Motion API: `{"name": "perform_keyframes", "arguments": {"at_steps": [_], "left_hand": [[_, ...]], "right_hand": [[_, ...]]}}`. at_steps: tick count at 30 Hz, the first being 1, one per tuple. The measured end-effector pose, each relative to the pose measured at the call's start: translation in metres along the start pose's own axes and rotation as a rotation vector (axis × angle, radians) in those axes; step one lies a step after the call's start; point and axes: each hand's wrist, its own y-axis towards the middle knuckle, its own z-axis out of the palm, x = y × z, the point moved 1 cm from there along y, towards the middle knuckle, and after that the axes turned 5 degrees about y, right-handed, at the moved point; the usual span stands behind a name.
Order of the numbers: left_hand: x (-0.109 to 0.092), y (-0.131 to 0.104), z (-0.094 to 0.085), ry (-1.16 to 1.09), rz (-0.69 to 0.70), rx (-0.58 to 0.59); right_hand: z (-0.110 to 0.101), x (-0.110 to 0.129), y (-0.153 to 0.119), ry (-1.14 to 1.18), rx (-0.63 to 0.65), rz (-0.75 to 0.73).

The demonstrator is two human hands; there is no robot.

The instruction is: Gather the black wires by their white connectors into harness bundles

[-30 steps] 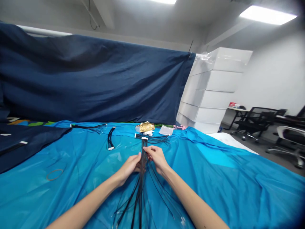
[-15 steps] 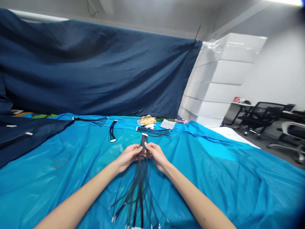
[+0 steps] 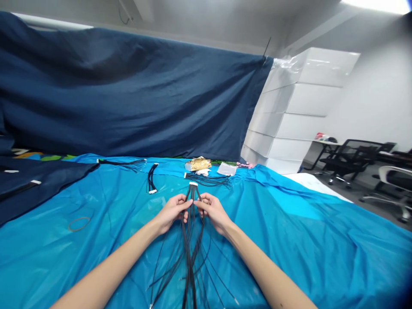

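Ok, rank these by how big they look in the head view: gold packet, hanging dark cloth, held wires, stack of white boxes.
1. Hanging dark cloth
2. Stack of white boxes
3. Held wires, though nearer the camera than the others
4. Gold packet

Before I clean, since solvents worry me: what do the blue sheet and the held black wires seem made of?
Blue sheet: probably thin plastic, slightly glossy, from its creases and highlights.
Black wires: likely plastic-coated, fairly matt, given their dull, bending strands; core hidden.
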Motion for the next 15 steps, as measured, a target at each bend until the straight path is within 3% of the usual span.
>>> {"name": "perform_keyframes", "arguments": {"at_steps": [5,15], "left_hand": [[0.004,0.004,-0.004,-0.049,0.021,-0.076],[0.009,0.012,-0.018,-0.224,0.026,-0.351]], "right_hand": [[-0.002,-0.003,0.001,0.043,0.063,0.048],[0.006,0.005,-0.015,0.016,0.509,0.305]]}}
